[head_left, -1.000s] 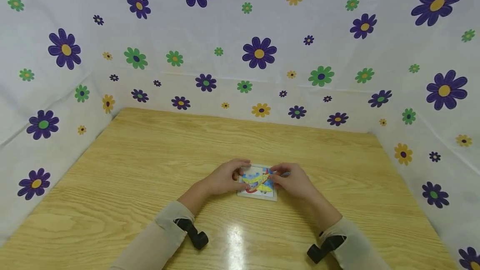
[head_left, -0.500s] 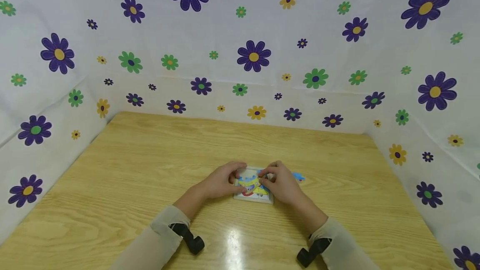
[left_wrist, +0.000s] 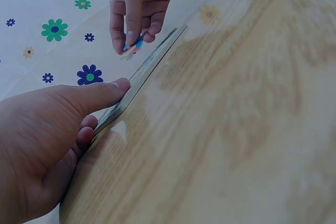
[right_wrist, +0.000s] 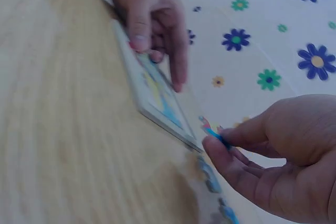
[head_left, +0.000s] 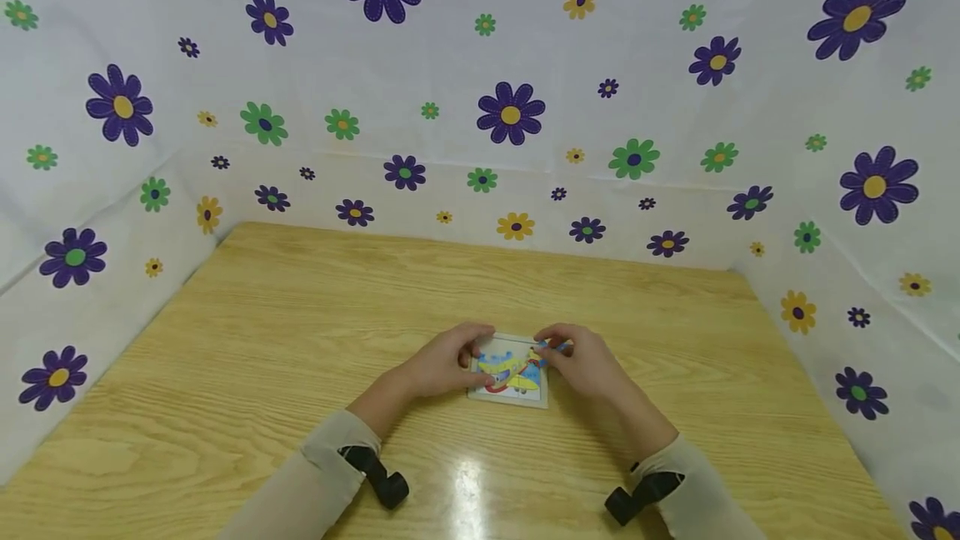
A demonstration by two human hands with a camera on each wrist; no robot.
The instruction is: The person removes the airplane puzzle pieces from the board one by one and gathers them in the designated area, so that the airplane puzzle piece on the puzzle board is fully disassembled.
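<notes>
A small jigsaw puzzle board [head_left: 506,404] with a pale frame lies on the table, showing a yellow and red aeroplane on blue and white. My left hand [head_left: 442,363] holds its left side, the thumb on top of the frame in the left wrist view and the other fingers at the edge. Over the board's upper right corner, my right hand [head_left: 588,361] pinches a puzzle piece [right_wrist: 214,131] with a blue edge and red and yellow print between thumb and forefinger. The left wrist view shows this piece raised above the board.
Loose blue puzzle pieces [right_wrist: 211,176] lie on the wooden table [head_left: 330,298] just right of the board, mostly hidden by my right hand in the head view. White cloth [head_left: 442,48] with printed flowers walls the table at the back and sides.
My right hand moved left over the board, then back right to its upper right corner, where it holds the piece. My left hand keeps its grip on the board's left side.
</notes>
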